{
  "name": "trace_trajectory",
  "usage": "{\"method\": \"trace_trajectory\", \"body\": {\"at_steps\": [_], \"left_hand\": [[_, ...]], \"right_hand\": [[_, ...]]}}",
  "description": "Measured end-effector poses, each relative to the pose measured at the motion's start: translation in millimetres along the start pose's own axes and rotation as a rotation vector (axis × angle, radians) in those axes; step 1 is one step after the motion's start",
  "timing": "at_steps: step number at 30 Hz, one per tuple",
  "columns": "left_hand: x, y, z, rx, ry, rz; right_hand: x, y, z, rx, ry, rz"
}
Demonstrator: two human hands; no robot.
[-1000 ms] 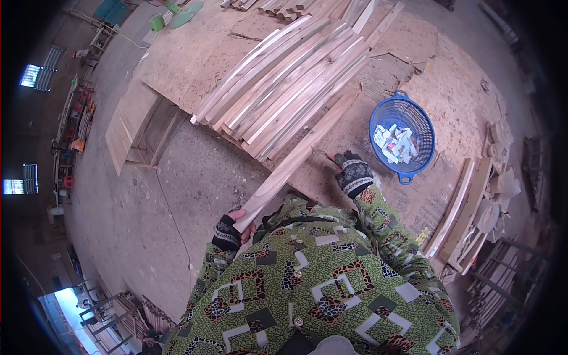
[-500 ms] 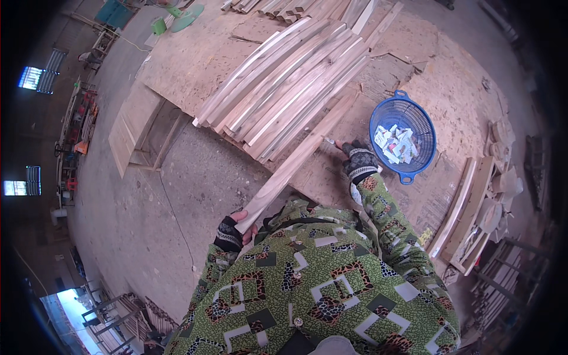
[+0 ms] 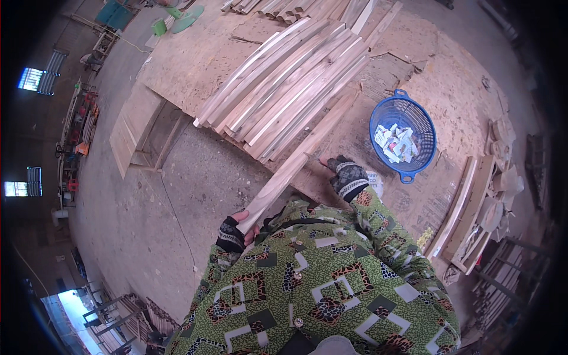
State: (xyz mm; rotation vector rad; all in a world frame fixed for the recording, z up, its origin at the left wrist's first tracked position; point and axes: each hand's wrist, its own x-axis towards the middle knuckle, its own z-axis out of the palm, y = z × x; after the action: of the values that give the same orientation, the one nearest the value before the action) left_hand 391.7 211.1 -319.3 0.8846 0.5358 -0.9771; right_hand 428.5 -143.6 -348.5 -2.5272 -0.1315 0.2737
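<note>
My left hand, in a patterned fingerless glove, is closed around the near end of a long wooden slat. The slat slants away over the table's edge, its far part lying alongside a stack of curved wooden slats. My right hand, gloved the same way, is beside the slat's right edge. Its fingers are pinched on a small thin piece, too small to name, that reaches the slat. A round white disc with print lies partly under my right wrist.
A blue plastic basket holding scraps of paper-like pieces stands on the wooden tabletop to the right. More wood strips lie at the far side. A wooden frame is at the right edge, and an open wooden box at the left.
My right hand has moved left and slightly nearer along the slat, away from the basket, uncovering more of the white disc. My left hand and the slat have hardly moved.
</note>
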Motion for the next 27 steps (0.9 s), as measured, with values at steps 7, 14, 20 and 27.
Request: {"method": "trace_trajectory", "body": {"at_steps": [7, 14, 20, 27], "left_hand": [[-2, 0, 12, -0.157, -0.080, -0.051], [0, -6, 10, -0.215, -0.147, -0.072], [2, -9, 3, -0.186, -0.151, -0.070], [4, -6, -1, -0.226, -0.178, -0.071]], "right_hand": [[20, 16, 29, 0.317, 0.364, -0.063], [19, 24, 64, 0.247, 0.462, -0.190], [6, 32, 58, 0.210, 0.386, -0.187], [-4, 34, 32, -0.002, 0.114, 0.005]]}}
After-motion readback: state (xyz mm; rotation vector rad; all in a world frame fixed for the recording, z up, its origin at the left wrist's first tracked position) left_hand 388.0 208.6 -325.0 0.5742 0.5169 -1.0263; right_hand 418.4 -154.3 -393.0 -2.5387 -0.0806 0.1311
